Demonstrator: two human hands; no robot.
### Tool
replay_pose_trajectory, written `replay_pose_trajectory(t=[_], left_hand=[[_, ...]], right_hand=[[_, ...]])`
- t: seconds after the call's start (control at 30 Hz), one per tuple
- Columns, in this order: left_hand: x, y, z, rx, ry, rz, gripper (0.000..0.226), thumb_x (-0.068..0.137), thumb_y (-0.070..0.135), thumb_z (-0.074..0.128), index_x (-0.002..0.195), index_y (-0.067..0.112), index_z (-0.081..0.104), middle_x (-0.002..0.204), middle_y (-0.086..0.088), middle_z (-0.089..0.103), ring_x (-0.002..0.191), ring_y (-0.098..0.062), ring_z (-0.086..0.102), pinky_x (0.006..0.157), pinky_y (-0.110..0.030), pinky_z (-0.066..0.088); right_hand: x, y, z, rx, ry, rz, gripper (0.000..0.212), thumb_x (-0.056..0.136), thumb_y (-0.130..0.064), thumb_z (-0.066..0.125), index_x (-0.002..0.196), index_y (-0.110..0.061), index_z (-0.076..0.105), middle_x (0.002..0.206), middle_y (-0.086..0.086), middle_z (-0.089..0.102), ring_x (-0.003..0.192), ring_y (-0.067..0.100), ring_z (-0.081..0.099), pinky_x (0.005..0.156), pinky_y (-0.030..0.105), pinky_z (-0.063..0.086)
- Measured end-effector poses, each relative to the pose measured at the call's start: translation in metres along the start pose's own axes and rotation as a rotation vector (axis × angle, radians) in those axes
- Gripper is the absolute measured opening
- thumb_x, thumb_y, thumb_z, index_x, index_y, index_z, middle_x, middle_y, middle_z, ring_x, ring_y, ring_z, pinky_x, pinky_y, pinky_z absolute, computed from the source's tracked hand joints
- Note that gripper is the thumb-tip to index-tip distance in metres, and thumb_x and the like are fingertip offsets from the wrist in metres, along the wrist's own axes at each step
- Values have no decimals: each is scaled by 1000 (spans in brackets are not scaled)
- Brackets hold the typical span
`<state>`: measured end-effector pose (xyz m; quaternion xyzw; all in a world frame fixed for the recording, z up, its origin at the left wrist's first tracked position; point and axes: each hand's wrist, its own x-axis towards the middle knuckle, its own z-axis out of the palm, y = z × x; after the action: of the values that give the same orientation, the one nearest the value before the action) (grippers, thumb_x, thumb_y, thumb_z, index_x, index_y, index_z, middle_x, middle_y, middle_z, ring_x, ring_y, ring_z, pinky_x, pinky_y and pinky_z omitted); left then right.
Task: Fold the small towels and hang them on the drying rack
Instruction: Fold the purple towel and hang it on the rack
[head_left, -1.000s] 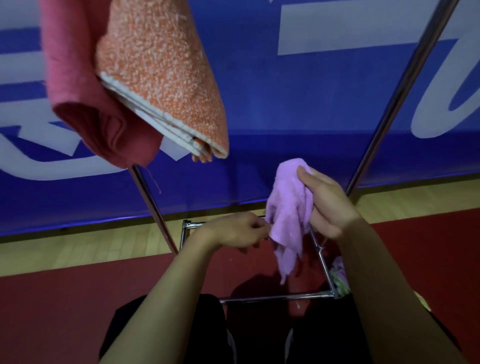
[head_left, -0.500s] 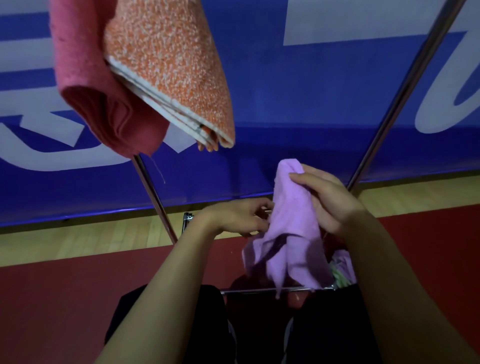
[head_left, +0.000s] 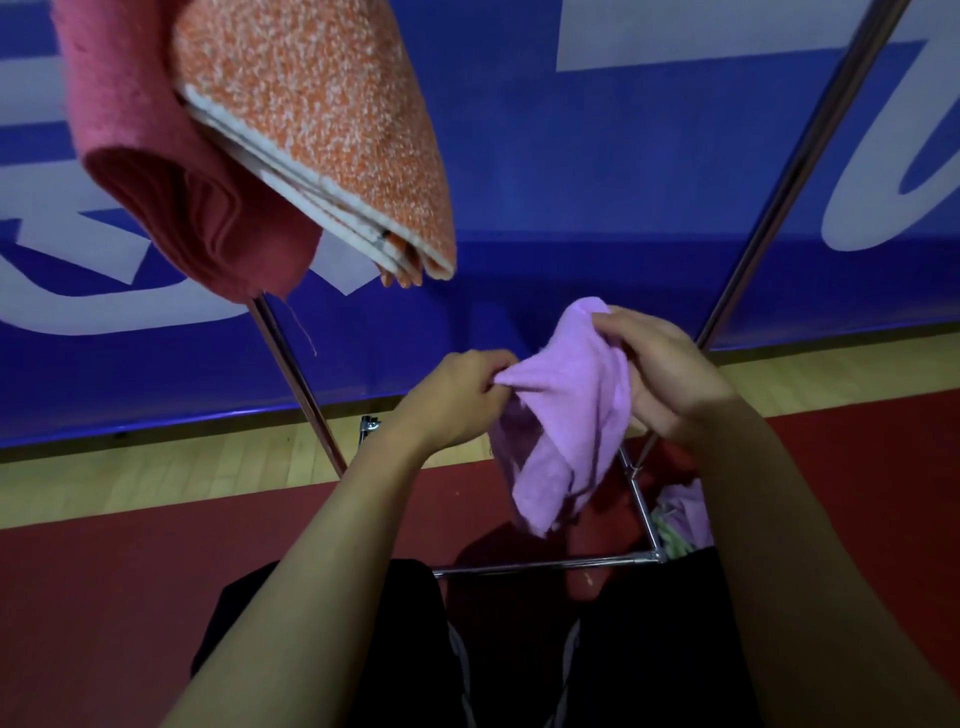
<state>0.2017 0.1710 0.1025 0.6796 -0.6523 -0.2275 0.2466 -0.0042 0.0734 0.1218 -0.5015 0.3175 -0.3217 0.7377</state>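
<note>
Lilac towel (head_left: 566, 410) hangs crumpled (unfolded) between left hand (head_left: 452, 400) and right hand (head_left: 670, 374), each grip pinching an edge.

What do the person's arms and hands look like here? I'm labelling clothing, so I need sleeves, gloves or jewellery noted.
Both forearms are bare up to the frame edge: no sleeves show. The left hand and right hand wear no gloves, and no rings, watch or wristband are visible. No markings show on either arm.

The frame's top edge cuts off the pink towel (head_left: 156, 171), orange towel (head_left: 322, 130) and rack poles (head_left: 810, 156).
</note>
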Motion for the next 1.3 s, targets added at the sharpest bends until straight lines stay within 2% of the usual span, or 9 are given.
replay_pose_trajectory(t=[0.2, 0.4, 0.53, 0.67, 0.77, 0.93, 1.07, 1.17, 1.3], left_hand=[[0, -8, -15, -49, 113, -14, 21, 87, 27, 40, 85, 24, 61, 78, 3, 65, 74, -18, 55, 65, -33, 39], [-6, 7, -23, -41, -27, -189, 28, 97, 31, 51, 118, 21, 66, 112, -2, 72, 101, -22, 65, 75, -26, 46], [-22, 24, -18, -104, -427, -438, 37, 111, 35, 41, 134, 16, 64, 134, -9, 65, 116, -22, 61, 84, -18, 48], [-26, 38, -23, -737, -373, -502, 58, 109, 33, 44, 60, 21, 74, 63, 5, 68, 61, -11, 65, 54, -20, 50], [-22, 37, -29, -1274, -257, -435, 42, 101, 47, 53, 76, 16, 68, 74, -1, 69, 70, -9, 69, 61, -17, 55], [-14, 30, -27, -1771, -52, -248, 50, 107, 34, 41, 76, 16, 75, 87, -1, 73, 89, -19, 73, 84, -31, 61], [-9, 29, -29, -1842, 60, -272, 33, 108, 31, 43, 82, 24, 62, 99, 7, 55, 100, -17, 61, 95, -34, 53], [-11, 32, -34, -1801, 31, -299, 29, 105, 30, 41, 93, 17, 65, 102, -1, 60, 99, -21, 65, 94, -36, 54], [-4, 28, -36, -1645, 112, -445, 12, 100, 28, 49, 92, 23, 56, 96, 9, 46, 99, -7, 55, 96, -30, 48]], right_hand=[[-14, 9, -21, -1121, -223, 90, 70, 75, -90, 51, 119, -38, 66, 116, -22, 71, 113, 3, 64, 104, 31, 48], [-11, 11, -14, -1356, -349, 100, 21, 84, -56, 77, 73, -41, 66, 64, -28, 65, 64, -6, 57, 63, 16, 45], [-2, 16, -21, -1279, -122, -249, 11, 88, -21, 74, 96, -26, 80, 91, -3, 73, 93, 15, 63, 87, 33, 50], [0, 19, -9, -1193, 58, -376, 18, 93, -24, 73, 110, -17, 78, 112, 2, 59, 102, 12, 56, 93, 20, 40], [3, 28, -1, -1195, 93, -390, 19, 99, -32, 64, 113, -26, 75, 108, 1, 58, 100, 10, 54, 90, 19, 38], [-1, 18, -8, -1367, -71, 106, 13, 101, -21, 59, 112, -16, 63, 111, 12, 65, 104, 26, 62, 76, 30, 37], [-13, 27, -8, -1032, -122, 535, 41, 110, -17, 40, 79, -9, 65, 64, 10, 69, 68, 28, 69, 56, 27, 52], [-11, 21, 1, -917, -77, 323, 69, 99, -71, 36, 56, -23, 60, 54, 1, 60, 56, 20, 59, 60, 20, 50], [-4, 9, 6, -241, -73, 130, 91, 73, -91, 36, 110, -19, 77, 107, 10, 75, 106, 26, 69, 101, 44, 53]])
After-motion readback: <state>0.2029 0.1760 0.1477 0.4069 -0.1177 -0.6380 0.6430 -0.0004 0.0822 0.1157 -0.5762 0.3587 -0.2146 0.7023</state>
